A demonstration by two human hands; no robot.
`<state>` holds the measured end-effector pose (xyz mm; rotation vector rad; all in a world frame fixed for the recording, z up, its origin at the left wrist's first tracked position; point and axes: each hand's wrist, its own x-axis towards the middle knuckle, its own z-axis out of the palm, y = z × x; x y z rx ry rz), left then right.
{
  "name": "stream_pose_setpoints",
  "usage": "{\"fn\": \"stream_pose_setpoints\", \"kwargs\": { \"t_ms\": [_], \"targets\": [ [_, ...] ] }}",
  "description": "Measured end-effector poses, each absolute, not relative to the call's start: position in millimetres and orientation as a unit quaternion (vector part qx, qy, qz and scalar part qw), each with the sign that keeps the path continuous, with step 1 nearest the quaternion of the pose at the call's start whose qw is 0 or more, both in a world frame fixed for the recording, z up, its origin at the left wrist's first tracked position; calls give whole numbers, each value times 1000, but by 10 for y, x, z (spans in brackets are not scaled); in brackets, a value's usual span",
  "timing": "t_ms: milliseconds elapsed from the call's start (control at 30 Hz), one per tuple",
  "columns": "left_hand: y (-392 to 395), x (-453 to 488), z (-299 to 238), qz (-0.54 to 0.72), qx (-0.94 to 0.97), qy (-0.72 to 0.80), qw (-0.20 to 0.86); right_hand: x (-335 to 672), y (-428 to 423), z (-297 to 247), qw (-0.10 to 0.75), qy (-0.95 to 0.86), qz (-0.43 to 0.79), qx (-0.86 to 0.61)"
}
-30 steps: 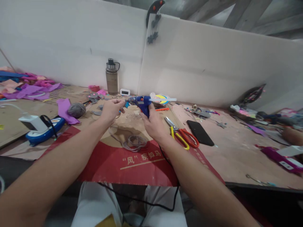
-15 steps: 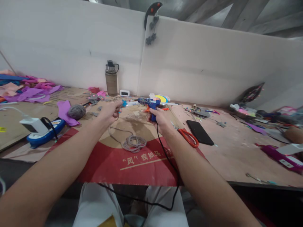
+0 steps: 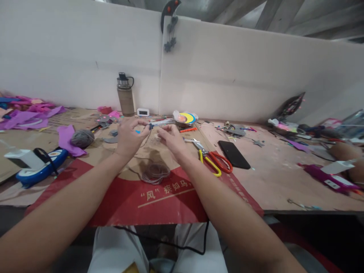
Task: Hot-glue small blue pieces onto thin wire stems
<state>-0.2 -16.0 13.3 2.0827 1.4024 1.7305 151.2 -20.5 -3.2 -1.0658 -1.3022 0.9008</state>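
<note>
My left hand (image 3: 131, 135) pinches a small dark blue piece (image 3: 151, 126) between thumb and forefinger, above the cardboard. A thin grey cord hangs from near these fingers toward a loose coil of grey cord (image 3: 156, 173) on the cardboard. Close by on the right, my right hand (image 3: 172, 139) has its fingertips drawn together near the blue piece; whatever lies between them is too small to make out. Scissors with red handles (image 3: 221, 162) and a tool with yellow handles (image 3: 212, 165) lie beside my right forearm. The glue gun is out of sight.
A red-printed cardboard sheet (image 3: 167, 203) covers the table's front. Around it are a grey yarn ball (image 3: 82, 138), a blue power strip (image 3: 42, 167), a black phone (image 3: 234, 154), a bottle (image 3: 125, 96) and a tape roll (image 3: 184, 119). A black cable (image 3: 182, 248) hangs over my lap.
My right hand has let go of the blue glue gun and moved left, close to my left hand. The yellow-handled tool has come into sight. The view has shifted slightly right.
</note>
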Motion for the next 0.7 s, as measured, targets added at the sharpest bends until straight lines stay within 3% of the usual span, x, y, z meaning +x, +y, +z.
{"fn": "stream_pose_setpoints", "kwargs": {
  "t_ms": [100, 167, 433, 700],
  "targets": [
    [-163, 22, 117, 562, 689, 453, 69, 1333, -267, -8, 575, -483, 559, -351],
    [-144, 35, 93, 558, 678, 464, 119, 1311, -288, -28, 568, -468, 590, -332],
    [-97, 90, 45, 559, 629, 465, 273, 1446, -172, -104, 581, -581, 345, -454],
    [-85, 92, 29, 536, 640, 439, 333, 1472, -157, -100, 587, -596, 306, -454]
  ]
}}
